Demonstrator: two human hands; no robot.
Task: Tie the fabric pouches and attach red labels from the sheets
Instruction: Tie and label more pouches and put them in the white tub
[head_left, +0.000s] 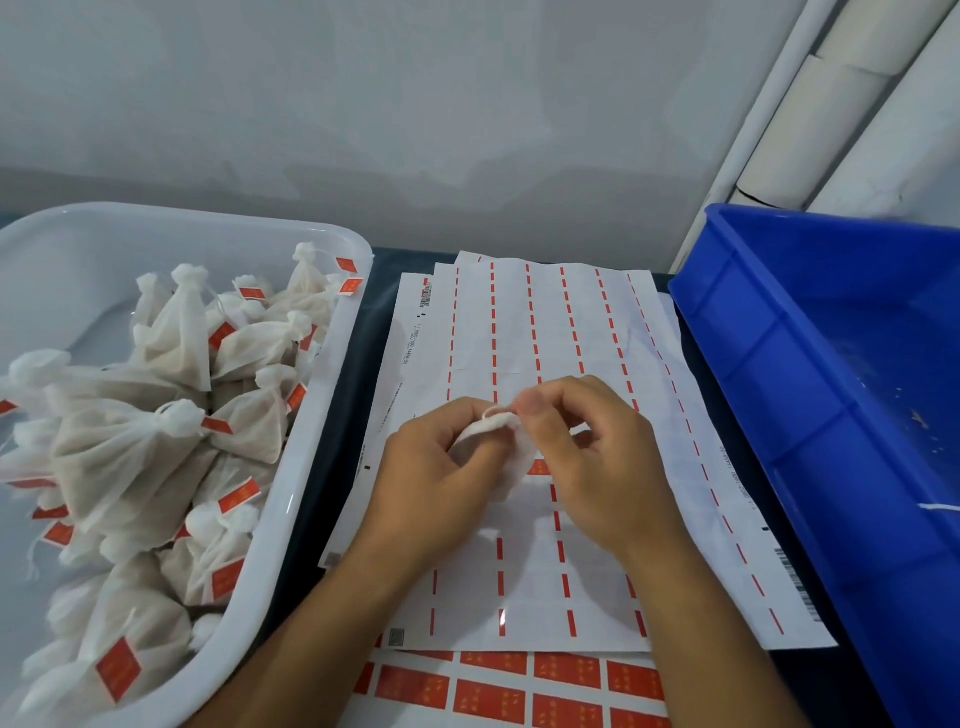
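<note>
- The left hand (434, 470) and the right hand (592, 457) meet above the middle of the peeled label sheets (545, 332), which lie on the dark surface (343, 395).
- A small white fabric pouch (506, 452) sits between the two hands; its gathered top with a loop of white string (496, 413) sticks up where the fingertips meet.
- Left grip: fingers curled round the body of the pouch from the left side.
- Right grip: thumb and forefinger pinched together on the pouch's neck at the string, the other fingers curled behind it.
- The body of the pouch hangs below the pinch, partly hidden by both hands, with a scrap of red showing just under it.
- Left of the sheets, a white tub (311, 467) holds tied pouches (171, 415) bearing red labels.
- A sheet of unpeeled red labels (493, 691) lies nearest the person.
- A blue bin (779, 364) stands at the right.
</note>
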